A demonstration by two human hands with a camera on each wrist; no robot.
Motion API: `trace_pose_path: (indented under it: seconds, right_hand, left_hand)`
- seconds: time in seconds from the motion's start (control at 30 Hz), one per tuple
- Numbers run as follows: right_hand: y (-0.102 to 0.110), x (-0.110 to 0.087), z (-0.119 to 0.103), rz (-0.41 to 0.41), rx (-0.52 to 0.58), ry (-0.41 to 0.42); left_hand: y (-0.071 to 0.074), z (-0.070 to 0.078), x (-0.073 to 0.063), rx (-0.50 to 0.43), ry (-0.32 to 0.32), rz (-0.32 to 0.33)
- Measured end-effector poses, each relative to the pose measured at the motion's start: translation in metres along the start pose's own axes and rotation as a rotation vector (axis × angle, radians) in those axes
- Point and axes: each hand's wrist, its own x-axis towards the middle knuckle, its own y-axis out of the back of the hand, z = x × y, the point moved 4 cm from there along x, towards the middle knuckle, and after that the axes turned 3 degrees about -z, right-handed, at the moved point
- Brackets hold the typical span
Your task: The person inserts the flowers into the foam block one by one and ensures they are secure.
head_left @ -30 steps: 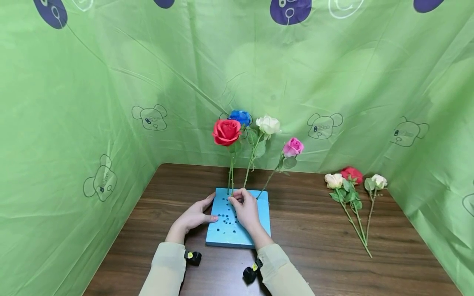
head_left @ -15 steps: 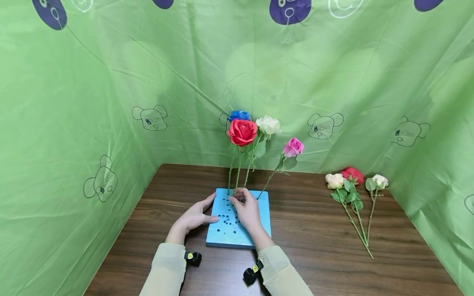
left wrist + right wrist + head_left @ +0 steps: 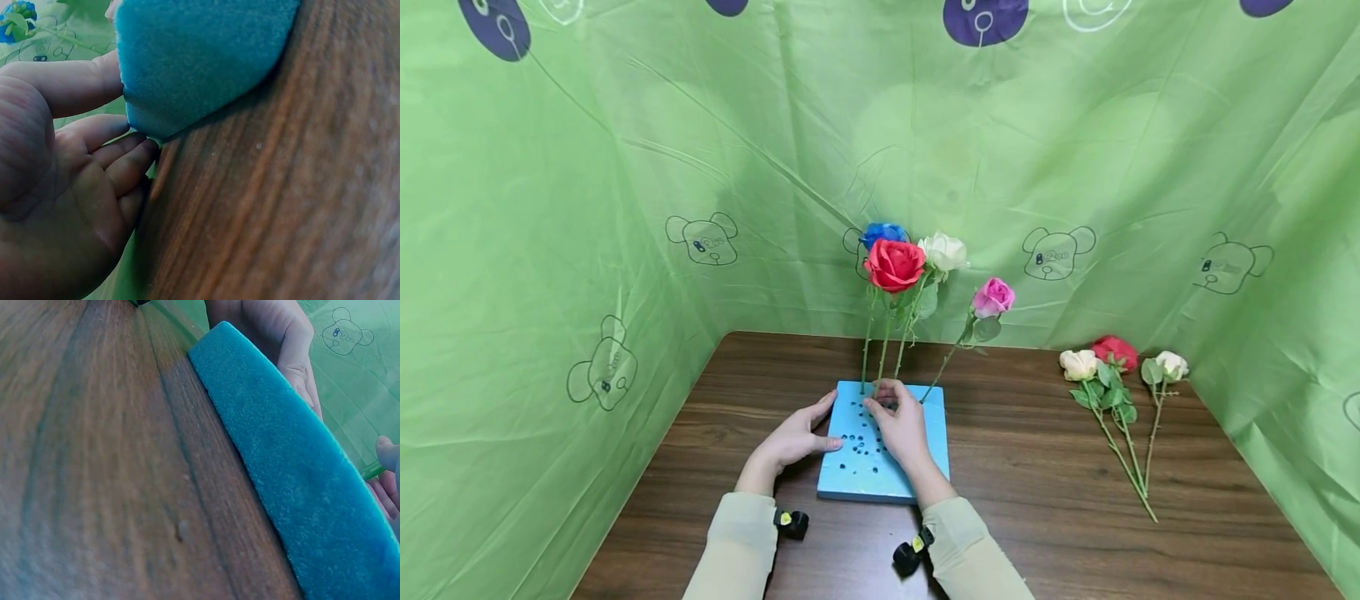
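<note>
In the centre of the frame, my right hand (image 3: 901, 421) pinches the red rose (image 3: 895, 265) low on its stem between thumb and fingers. The stem stands nearly upright over the upper part of the blue foam board (image 3: 848, 486); my fingertips hide its lower end, so I can't tell how it sits there. My left hand (image 3: 793, 435) is spread along the board's left edge, thumb and fingers resting against it, none of them curled round anything.

The red bloom partly covers the blue rose (image 3: 883, 234) behind it. Just right of those is the white rose (image 3: 943, 252), and further right the pink rose (image 3: 993, 297) leans outward over the board's upper right corner. The board lies flat on the brown wooden surface (image 3: 1037, 475), its holes showing between my hands. At the right of the frame lie a cream rose (image 3: 1078, 365), a second red rose (image 3: 1115, 353) and a small white rose (image 3: 1171, 365), stems pointing downward.
</note>
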Motion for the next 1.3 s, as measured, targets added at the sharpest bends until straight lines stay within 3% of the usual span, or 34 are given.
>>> trace_pose_path:
  seconds: [0.33, 1.3]
  right_hand:
    - [0.001, -0.0002, 0.0022, -0.003, 0.006, -0.006]
    - [0.0017, 0.0002, 0.0032, 0.017, -0.004, -0.007]
  left_hand:
    - [-0.001, 0.0041, -0.0012, -0.038, -0.013, 0.007]
    - [0.0007, -0.0007, 0.001, -0.003, 0.011, -0.002]
